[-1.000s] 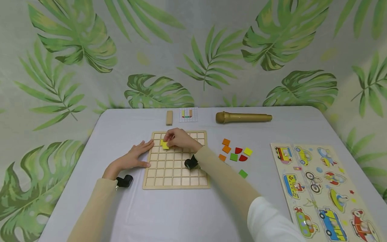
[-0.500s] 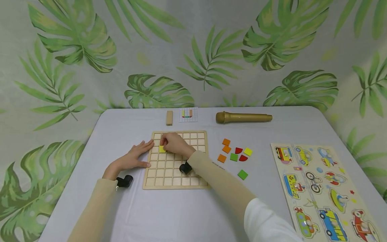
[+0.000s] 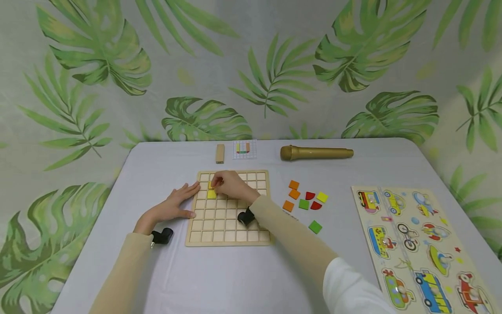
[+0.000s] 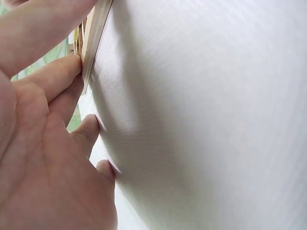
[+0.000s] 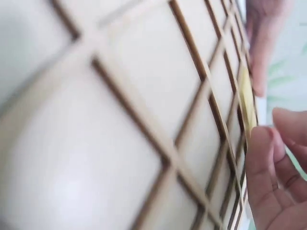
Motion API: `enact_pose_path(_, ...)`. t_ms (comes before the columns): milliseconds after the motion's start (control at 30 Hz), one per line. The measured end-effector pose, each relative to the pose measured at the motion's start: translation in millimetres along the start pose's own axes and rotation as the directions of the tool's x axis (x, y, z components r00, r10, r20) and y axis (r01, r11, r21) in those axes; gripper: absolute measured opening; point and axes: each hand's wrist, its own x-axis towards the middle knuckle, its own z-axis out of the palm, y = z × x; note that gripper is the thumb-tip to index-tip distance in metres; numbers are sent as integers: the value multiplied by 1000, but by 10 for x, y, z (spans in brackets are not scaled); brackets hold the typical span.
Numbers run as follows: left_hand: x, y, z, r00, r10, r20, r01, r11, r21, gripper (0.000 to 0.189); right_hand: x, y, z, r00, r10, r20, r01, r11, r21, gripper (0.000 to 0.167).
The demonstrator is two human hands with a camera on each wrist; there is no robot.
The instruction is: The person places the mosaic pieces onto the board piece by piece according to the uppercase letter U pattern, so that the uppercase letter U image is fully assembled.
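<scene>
The right hand (image 3: 231, 185) is over the upper left of a wooden grid board (image 3: 228, 243), its fingers bent beside two yellow square tiles. The nearer yellow tile (image 3: 211, 194) lies in a cell; the other, just behind it, is partly hidden by the fingers. In the right wrist view, the thumb (image 5: 261, 153) and fingertips are close to the yellow strip of tile (image 5: 246, 98), with no tile visible between them. The left hand (image 3: 170, 206) lies with fingers spread at the board's left edge. In the left wrist view, its fingers touch the board's side (image 4: 96, 40).
Right of the board lie several orange tiles (image 3: 294, 194), green tiles (image 3: 315, 226), red quarter-circles (image 3: 316, 205) and a yellow tile (image 3: 322, 197). Behind are a wooden block (image 3: 220, 154), a pattern card (image 3: 245, 149) and a gold microphone (image 3: 317, 152). A vehicle puzzle (image 3: 417, 244) is at right.
The right hand has shifted slightly left and back over the yellow tiles. The nearer yellow tile, earlier at its fingertips, now lies in a cell, more exposed. The left hand has stayed still.
</scene>
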Motion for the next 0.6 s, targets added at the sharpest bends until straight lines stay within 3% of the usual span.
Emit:
enact_pose_path(233,4,28,8,1000,0,-8,0,1000,1,88,-200,176,-338,998,59,-12,-55,975,215,10)
enact_pose_path(600,-6,58,-8,1000,-5,1,5,1000,-13,89,-762,683,-1035,996,86,-7,-80,945,319,22)
